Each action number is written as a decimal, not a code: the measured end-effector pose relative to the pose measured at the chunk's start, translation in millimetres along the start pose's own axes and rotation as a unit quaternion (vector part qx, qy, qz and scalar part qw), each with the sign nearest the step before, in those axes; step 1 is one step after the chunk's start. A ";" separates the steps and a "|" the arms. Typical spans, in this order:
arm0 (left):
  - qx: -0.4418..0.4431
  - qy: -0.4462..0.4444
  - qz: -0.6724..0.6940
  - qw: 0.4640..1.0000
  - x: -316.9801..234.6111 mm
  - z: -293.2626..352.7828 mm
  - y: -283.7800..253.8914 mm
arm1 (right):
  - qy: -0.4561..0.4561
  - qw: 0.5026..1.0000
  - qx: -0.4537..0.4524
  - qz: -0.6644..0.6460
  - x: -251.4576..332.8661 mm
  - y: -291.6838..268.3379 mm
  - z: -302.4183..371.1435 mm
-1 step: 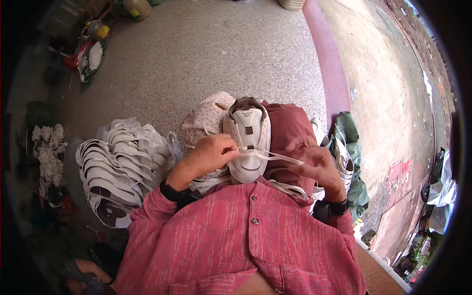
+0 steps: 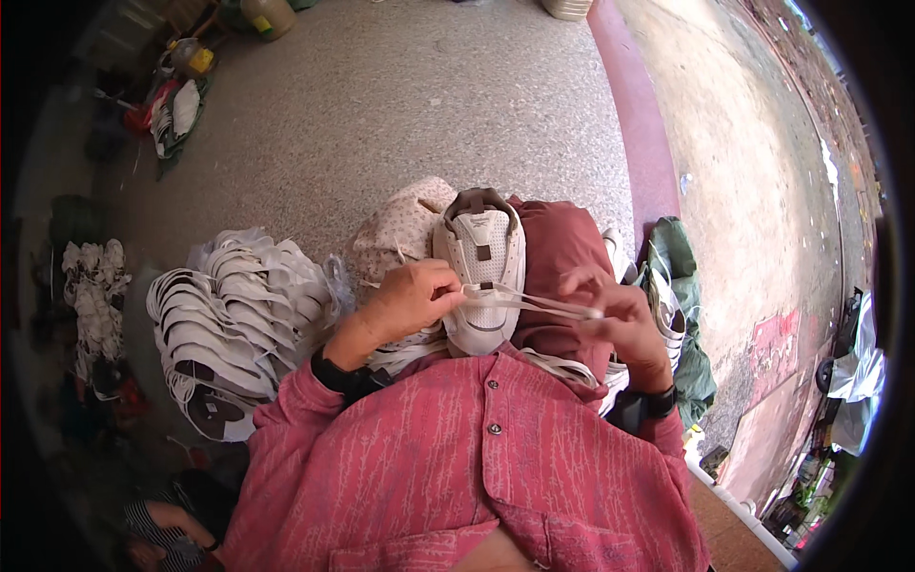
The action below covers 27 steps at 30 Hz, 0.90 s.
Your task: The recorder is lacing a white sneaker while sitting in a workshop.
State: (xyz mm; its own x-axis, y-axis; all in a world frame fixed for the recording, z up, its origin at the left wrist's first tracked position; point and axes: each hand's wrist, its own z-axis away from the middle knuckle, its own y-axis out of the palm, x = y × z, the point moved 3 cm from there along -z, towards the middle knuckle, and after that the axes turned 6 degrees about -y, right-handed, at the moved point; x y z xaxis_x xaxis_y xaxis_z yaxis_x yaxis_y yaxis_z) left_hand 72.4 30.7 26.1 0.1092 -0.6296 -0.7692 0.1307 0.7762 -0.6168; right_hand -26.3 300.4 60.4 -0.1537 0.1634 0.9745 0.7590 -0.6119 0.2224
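Observation:
A white shoe upper (image 2: 484,250) with a brown collar lies across my lap, its toe toward me. My left hand (image 2: 419,291) is at its left edge, finger and thumb pinched on a white shoelace. The shoelace (image 2: 545,305) runs across the lower part of the upper to my right hand (image 2: 620,319), out to the right. My right thumb and fingers close on the lace's far end, slightly blurred. More white laces (image 2: 562,367) lie below, over the reddish-brown cloth (image 2: 562,248) on my right leg. Patterned cloth (image 2: 405,219) covers the left leg.
Stacked white uppers (image 2: 219,324) lie to my left, with a bundle of white laces (image 2: 95,296) beyond. At my right, more uppers (image 2: 665,300) sit against a green sack (image 2: 679,257). A person's arm (image 2: 176,524) shows at lower left. A yellowish jug (image 2: 267,17) stands far off.
The lace between my hands has pulled straighter and tauter. My right hand has shifted slightly right, its fingers closing together on the lace. My left hand stays in place.

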 end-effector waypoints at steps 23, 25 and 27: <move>-0.344 0.041 0.789 0.507 119.7 227.7 -211.2 | -0.247 0.750 -0.387 -0.477 -50.0 -295.9 142.0; -0.373 0.065 0.772 0.510 136.6 254.2 -236.0 | -0.216 0.695 -0.474 -0.496 -94.5 -347.2 173.1; -0.413 0.035 0.779 0.470 149.7 263.0 -250.0 | -0.160 0.693 -0.508 -0.486 -120.7 -385.0 210.5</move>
State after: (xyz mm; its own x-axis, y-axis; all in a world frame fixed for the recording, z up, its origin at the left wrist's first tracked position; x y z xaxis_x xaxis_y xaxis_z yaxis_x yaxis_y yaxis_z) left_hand 315.2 -266.3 109.1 -0.5988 0.7052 -0.3796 -0.4839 0.0591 0.8731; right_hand -166.8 679.2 -149.1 -0.0082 0.9442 0.3292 -0.4665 -0.2948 0.8339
